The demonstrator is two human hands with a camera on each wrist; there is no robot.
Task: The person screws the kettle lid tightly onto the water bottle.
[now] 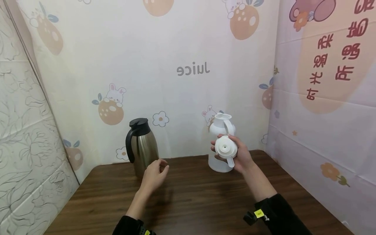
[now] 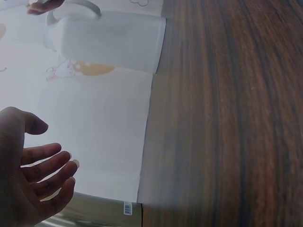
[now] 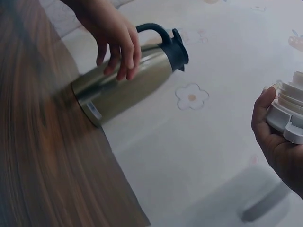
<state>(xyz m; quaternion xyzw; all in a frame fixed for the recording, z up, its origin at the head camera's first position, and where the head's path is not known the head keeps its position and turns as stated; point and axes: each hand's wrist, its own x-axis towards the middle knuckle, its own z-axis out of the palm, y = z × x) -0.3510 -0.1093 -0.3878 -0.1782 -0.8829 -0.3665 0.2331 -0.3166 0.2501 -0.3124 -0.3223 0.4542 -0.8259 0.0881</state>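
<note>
My right hand (image 1: 243,157) grips a white jug lid (image 1: 225,147), its underside turned toward the head camera and its small lever pointing down. Behind the lid stands a white vacuum jug (image 1: 216,130) with its mouth uncovered; the hand and lid hide part of its body. Over on the left, a gold-coloured steel vacuum jug (image 1: 148,147) stands upright with its black lid and handle. My left hand (image 1: 153,176) hovers in front of that steel jug with loosely bent, parted fingers and holds nothing, as the left wrist view also shows.
Both jugs stand near the back edge of the dark wooden table (image 1: 191,195). A printed cloth wall (image 1: 188,107) rises right behind them. Another printed cloth (image 1: 323,137) borders the right side, and a line-patterned cloth (image 1: 26,130) the left.
</note>
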